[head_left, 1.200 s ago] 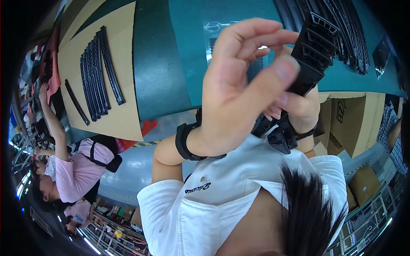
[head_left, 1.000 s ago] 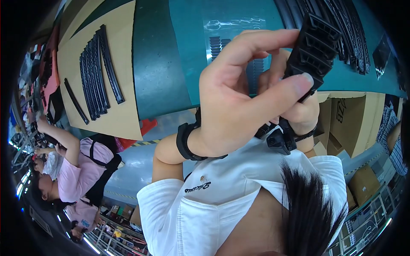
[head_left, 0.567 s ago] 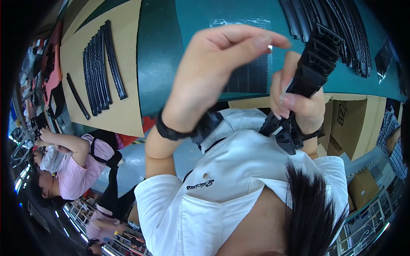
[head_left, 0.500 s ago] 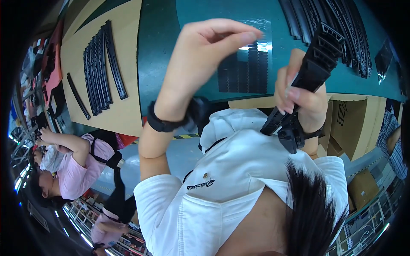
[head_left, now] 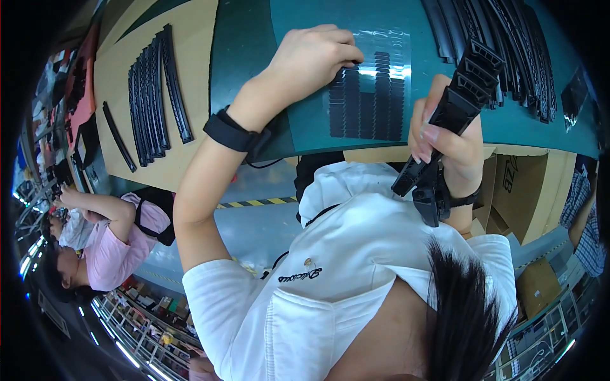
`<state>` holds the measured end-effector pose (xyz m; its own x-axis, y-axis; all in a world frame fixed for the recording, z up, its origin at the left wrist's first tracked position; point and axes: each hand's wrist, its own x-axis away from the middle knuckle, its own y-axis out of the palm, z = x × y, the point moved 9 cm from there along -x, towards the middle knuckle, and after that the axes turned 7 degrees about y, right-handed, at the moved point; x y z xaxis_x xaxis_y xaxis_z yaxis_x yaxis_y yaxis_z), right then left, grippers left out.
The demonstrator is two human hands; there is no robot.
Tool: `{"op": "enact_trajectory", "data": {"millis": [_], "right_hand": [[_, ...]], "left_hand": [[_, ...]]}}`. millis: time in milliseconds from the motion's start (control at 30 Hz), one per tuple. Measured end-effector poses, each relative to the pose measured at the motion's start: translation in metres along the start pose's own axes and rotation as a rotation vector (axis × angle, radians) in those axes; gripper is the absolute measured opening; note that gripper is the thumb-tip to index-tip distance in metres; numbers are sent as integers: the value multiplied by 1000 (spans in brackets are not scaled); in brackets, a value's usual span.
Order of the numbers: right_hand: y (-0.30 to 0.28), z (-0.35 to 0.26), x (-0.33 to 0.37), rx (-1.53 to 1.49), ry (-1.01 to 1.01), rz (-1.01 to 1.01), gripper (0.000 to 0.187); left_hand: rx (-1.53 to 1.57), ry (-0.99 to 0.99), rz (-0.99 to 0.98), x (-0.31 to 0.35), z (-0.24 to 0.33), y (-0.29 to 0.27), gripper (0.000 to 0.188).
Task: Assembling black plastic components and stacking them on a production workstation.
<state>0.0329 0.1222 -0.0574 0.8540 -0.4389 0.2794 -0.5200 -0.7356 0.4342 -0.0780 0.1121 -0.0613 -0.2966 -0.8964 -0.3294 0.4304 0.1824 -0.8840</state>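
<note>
Workbench with a dark green mat (head_left: 254,76) over it, a tan board (head_left: 190,38) lying along the mat's left edge. On the board, a row of long curved black plastic strips (head_left: 155,95) laid side by side; one more strip lies apart near the board's left edge. More curved black strips (head_left: 508,51) are bunched at the mat's far right corner. Near the mat's front edge, centre: a clear glossy sheet carrying rows of small black rectangular pads (head_left: 372,95), lying flat. Left hand (head_left: 314,60), black strap (head_left: 232,132) on its wrist, is down on the sheet's left side, fingers curled, tips touching the pad rows; cannot tell whether a pad is pinched between them or only pressed. Right hand (head_left: 448,143) is clenched around a black ribbed plastic part (head_left: 464,95), held off the surface just right of the sheet, tilted, ribbed end up. Cardboard boxes (head_left: 515,190) stand below the bench's right front edge; another person in a pink top (head_left: 108,254) works at the left. Judgement: the step looks like lifting one pad off the sheet. Placing it would call for a clean peel and the ribbed part held steady, face turned toward the left fingers.
</note>
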Motion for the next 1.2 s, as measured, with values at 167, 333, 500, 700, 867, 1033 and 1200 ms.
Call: {"op": "enact_trajectory", "data": {"millis": [167,333,500,700,867,1033,1200], "right_hand": [[0,0,-1,-7,-4,9,23],[-2,-1,1,-5,-7,25,23],[-3,-2,2,-8,-8,28,23],[-4,0,2,-3,12,35,23],[1,0,0,17,21,8,22],[5,-3,1,50,8,10,21],[6,-1,2,44,14,8,21]], "left_hand": [[96,115,-171,-14,-3,13,9],[67,84,-503,-26,-5,31,4],[375,106,-430,-38,7,13,6],[508,108,-423,-35,7,8,7],[542,115,-421,-38,5,11,6],[424,67,-513,-42,3,21,6],[406,-16,-516,-39,1,18,5]]}}
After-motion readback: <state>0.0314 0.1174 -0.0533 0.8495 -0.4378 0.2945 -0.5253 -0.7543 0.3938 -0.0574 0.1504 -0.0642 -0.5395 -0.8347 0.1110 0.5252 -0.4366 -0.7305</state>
